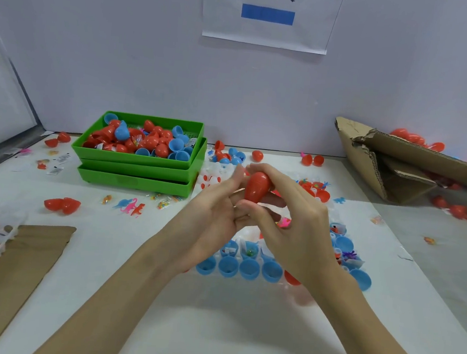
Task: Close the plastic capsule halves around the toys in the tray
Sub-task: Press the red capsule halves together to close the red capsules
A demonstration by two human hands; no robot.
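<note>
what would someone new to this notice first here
The eye lands first on the two hands, the left hand and right hand, meeting mid-frame around a red capsule held above the white tray of blue capsule halves. Next come the stacked green bins at back left, heaped with red and blue halves.

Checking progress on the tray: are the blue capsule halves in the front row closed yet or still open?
Still open. The front row of blue halves sits mouth-up in the white tray with no caps on; whether each holds a toy, cannot tell.
</note>
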